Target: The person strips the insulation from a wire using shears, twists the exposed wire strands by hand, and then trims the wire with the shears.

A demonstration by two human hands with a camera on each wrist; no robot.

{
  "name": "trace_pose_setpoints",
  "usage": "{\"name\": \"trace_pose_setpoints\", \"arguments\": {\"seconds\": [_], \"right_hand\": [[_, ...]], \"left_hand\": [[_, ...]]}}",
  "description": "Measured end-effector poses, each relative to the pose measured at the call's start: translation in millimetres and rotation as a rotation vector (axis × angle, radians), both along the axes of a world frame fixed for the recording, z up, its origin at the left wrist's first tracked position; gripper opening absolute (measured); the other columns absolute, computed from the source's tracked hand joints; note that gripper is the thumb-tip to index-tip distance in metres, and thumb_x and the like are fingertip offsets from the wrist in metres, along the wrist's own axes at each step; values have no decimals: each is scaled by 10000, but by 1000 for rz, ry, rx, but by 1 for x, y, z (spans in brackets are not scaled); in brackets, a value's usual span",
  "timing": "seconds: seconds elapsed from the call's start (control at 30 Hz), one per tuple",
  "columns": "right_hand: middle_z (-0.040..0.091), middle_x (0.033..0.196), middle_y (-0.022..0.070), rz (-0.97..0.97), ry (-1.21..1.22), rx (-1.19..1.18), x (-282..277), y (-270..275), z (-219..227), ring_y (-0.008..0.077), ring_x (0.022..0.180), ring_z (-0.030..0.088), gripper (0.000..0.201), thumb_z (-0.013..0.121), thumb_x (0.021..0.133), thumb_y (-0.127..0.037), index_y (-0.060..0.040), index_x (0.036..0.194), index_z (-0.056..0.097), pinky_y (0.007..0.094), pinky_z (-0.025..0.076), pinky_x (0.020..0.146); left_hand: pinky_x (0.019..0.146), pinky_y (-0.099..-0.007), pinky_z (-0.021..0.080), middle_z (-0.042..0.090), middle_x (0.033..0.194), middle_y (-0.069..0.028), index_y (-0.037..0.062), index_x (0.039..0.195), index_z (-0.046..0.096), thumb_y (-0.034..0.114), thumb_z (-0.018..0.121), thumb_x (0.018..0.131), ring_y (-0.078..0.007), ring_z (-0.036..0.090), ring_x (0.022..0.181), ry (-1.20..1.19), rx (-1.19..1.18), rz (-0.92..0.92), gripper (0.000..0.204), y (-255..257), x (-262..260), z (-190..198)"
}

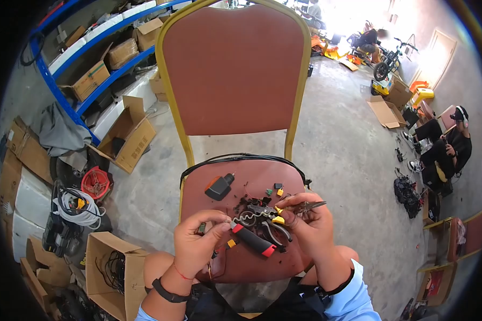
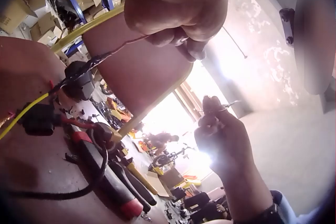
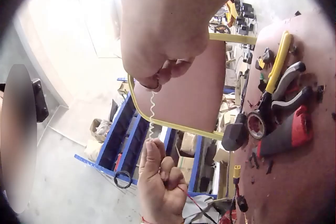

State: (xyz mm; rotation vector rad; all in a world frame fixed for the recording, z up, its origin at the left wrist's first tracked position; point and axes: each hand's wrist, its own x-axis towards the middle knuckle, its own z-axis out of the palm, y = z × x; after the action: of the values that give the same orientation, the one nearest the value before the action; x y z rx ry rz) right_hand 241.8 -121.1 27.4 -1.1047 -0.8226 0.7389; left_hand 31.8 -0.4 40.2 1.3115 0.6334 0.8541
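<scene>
In the head view, a thin wavy wire [image 1: 245, 217] stretches between my two hands above the chair seat [image 1: 198, 267]. My left hand [image 1: 197, 243] pinches its left end, while a dark twisted lead [image 2: 79, 71] trails from that hand in the left wrist view. The fingers of my right hand [image 1: 311, 227] pinch the other end, seen in the right wrist view. A pointed metal tool [image 1: 309, 205] sticks out of my right hand; its grip is hidden. Below the wire lie a red-and-black-handled tool [image 1: 254, 240] and grey-handled pliers [image 1: 277, 233].
An orange-and-black device [image 1: 219, 187] and scattered dark scraps lie on the seat. Black cable [image 1: 241, 156] runs along its back edge, before the chair back [image 1: 233, 75]. Cardboard boxes [image 1: 128, 142] and blue shelving [image 1: 59, 96] stand left; a seated person [image 1: 455, 144] is right.
</scene>
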Motion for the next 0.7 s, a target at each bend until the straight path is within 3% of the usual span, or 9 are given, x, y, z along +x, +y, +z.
{"name": "trace_pose_setpoints", "arguments": {"seconds": [0.1,0.2,0.7], "right_hand": [[710,1123,83,-31,-26,3,1,1,-1,133,1023,675,258,692,959,23,-24,1184,576,277,551,881],[707,1131,93,-57,-42,-44,2,1,0,149,1036,681,257,686,956,35,-20,1181,574,293,557,902],[709,1127,110,-70,-97,15,8,1,-3,169,1051,688,239,684,951,47,-13,1165,597,302,562,909]], "left_hand": [[790,-245,541,736,995,-61,-16,1019,720,-21,764,900,-89,648,884,13,-4,-8,127,2,-1,-2],[809,-253,549,742,993,-65,-7,1019,724,-22,766,895,-108,673,907,58,194,17,131,7,-1,-9],[824,-265,564,764,985,-86,-6,1032,731,-11,769,894,-127,700,924,63,172,43,143,12,-5,-4]]}}
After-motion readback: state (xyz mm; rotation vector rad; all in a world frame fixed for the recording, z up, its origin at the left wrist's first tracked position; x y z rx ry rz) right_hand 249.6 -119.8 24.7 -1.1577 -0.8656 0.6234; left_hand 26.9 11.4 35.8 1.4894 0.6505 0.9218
